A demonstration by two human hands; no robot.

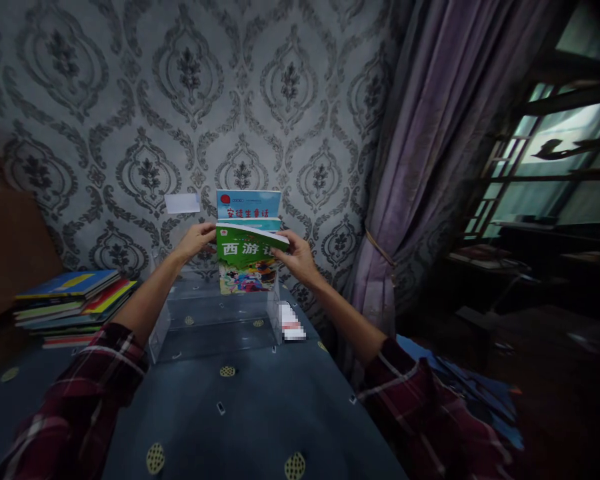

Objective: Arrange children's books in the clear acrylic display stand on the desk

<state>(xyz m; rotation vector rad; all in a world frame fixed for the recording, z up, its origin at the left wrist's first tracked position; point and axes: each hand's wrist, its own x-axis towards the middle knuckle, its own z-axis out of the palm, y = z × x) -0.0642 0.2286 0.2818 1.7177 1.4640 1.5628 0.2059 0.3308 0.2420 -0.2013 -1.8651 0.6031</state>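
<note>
A green book (pixel 250 267) with white Chinese characters and a colourful picture on its cover is held upright between my two hands. My left hand (pixel 199 241) is closed at its upper left edge. With thumb and fingers, my right hand (pixel 300 257) pinches its upper right corner. Just behind it stand blue books; the tallest blue book (pixel 249 203) has red lettering. Below and around them is a clear stepped plastic rack (pixel 215 337). The lower edges of the blue books are hidden by the green one.
On the left lies a stack of books (pixel 75 303). A blurred-out white and red item (pixel 291 322) rests right of the rack. The dark patterned tablecloth (pixel 230 427) covers the table, which meets a wallpapered wall (pixel 290 100). A purple curtain (pixel 415 133) hangs at the right.
</note>
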